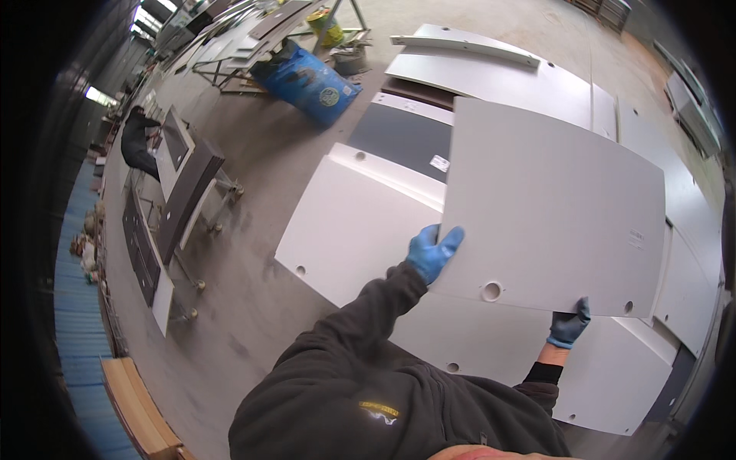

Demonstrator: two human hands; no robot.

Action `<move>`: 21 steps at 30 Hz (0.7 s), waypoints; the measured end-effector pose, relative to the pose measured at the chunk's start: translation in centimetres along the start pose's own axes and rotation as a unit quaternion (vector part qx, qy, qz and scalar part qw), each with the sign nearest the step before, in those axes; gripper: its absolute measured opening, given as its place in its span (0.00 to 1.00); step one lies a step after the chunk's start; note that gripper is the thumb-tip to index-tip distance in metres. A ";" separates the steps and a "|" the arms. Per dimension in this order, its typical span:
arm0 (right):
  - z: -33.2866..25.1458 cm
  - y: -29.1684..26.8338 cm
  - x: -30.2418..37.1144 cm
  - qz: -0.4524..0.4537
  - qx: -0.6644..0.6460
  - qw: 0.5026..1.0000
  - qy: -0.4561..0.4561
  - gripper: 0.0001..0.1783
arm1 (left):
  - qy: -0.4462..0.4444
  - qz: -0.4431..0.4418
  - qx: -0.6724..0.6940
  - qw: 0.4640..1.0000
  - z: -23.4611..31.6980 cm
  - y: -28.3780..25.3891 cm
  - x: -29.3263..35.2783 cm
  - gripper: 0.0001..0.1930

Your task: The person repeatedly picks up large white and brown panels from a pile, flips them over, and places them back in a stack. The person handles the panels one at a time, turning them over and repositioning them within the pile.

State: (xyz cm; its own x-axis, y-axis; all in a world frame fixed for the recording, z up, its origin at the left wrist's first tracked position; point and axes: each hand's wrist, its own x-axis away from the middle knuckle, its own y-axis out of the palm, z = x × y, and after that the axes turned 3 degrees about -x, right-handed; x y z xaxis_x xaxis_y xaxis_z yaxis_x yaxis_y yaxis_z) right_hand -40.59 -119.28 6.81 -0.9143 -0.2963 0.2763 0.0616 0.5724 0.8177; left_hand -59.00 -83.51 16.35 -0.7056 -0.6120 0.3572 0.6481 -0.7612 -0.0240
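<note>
A large light-grey flat panel with round holes near its front edge is held up over other panels. My left hand, in a blue glove, grips its left edge with the thumb on top. At the front edge, toward the right, my right hand in a dark blue glove has hold of it from below, most of its fingers hidden underneath. Under the held panel lie white panels with similar holes, and a dark grey panel carrying a small white label.
More white panels lie behind, one with a narrow strip on top. A blue barrel lies tilted on the floor at the back. To the left, a person stands by wheeled racks of dark and white panels. Brown boards lean at the lower left.
</note>
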 end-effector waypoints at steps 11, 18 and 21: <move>26.2 20.7 20.3 -0.153 0.100 0.972 0.151 0.20 | -0.016 0.218 0.130 0.967 -7.2 -36.2 20.4 0.22; 43.3 31.1 30.9 -0.142 0.139 0.949 0.245 0.06 | -0.016 0.329 0.200 0.923 -13.2 -54.6 29.1 0.22; 48.6 33.9 31.1 -0.203 0.277 0.925 0.160 0.06 | -0.012 0.332 0.231 0.914 -13.5 -59.0 29.3 0.22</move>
State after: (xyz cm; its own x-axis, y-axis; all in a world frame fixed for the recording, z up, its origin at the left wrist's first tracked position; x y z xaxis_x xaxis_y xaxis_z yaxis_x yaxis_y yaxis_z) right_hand -86.43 -71.89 18.58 -0.6454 -0.7340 0.2112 -0.5575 0.6417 0.5267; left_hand -121.83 -59.43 15.61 -0.1093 -0.8976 0.4271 0.9873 -0.0481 0.1516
